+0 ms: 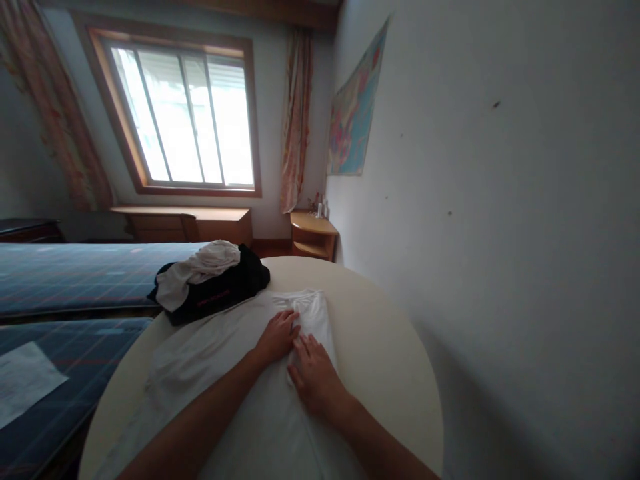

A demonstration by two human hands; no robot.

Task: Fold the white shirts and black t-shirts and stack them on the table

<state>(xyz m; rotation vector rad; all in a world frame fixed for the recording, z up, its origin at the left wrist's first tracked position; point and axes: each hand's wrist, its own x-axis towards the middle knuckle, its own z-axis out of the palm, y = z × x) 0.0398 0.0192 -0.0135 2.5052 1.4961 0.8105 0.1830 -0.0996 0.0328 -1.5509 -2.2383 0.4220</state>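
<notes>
A white shirt (215,363) lies spread over the round cream table (385,353), with what looks like its neckline at the far end. Part of it is folded over along its right side. On that folded strip rests my left hand (278,336), its fingers stretched out over the cloth. Just nearer and to the right, my right hand (316,377) lies on the same fabric with fingers apart and flat. The two hands almost touch at the fingertips. Beyond the shirt's left edge sits a heap of clothing, a black garment (215,293) under a crumpled light grey cloth (203,265).
Two plaid mattresses (90,273) stand to the left, the nearer one holding a white paper sheet (27,380). A white wall (490,267) runs close along the right. Past the table are a small corner shelf (314,223), a wooden desk (220,217) and a window (185,120).
</notes>
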